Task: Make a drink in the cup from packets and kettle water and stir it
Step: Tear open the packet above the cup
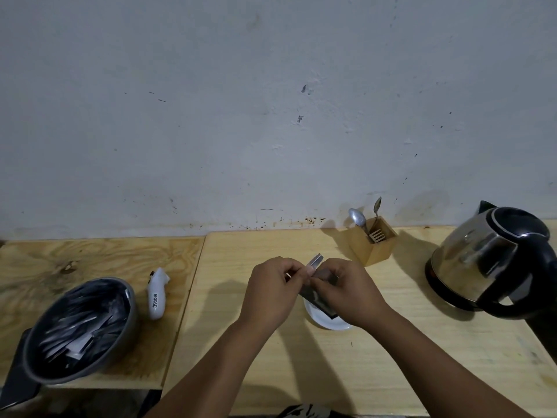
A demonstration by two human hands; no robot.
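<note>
Both hands meet over the middle of the wooden table. My left hand (272, 292) and my right hand (346, 292) pinch the top of a dark packet (316, 298), held tilted just above a white cup (327, 322). Only the cup's near rim shows below my right hand; its inside is hidden. A steel kettle (485, 260) with a black handle stands on its base at the right. A grey bowl (81, 328) at the left holds several dark packets.
A wooden holder (373, 241) with two spoons and a wooden fork stands near the wall behind my hands. A white handheld device (156, 294) lies beside the bowl. The table is two boards with a seam (193, 285) between them.
</note>
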